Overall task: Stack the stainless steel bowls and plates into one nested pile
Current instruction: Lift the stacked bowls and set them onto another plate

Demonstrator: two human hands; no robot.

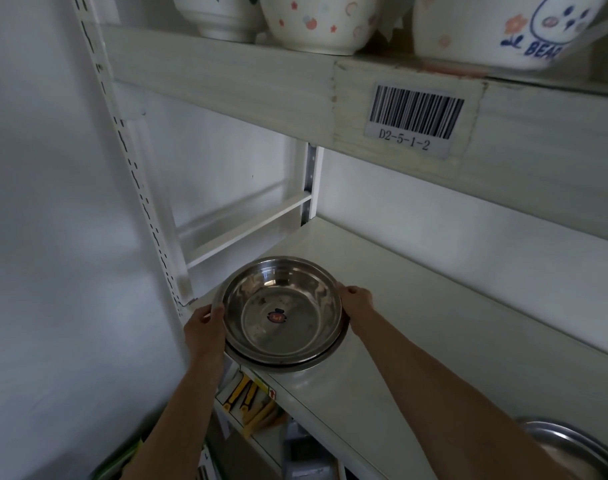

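A nested pile of stainless steel bowls (282,313) sits at the left front corner of a white shelf (417,327), its near rim overhanging the shelf edge. The top bowl has a small red sticker in its bottom. My left hand (205,322) grips the pile's left rim, and my right hand (359,303) holds its right rim. Another stainless steel plate (572,448) shows partly at the bottom right corner, cut off by the frame.
The shelf above (261,81) carries several patterned ceramic bowls (316,22) and a barcode label (415,119). A white slotted upright (140,188) and wall stand to the left. Packaged goods (250,403) lie on the level below.
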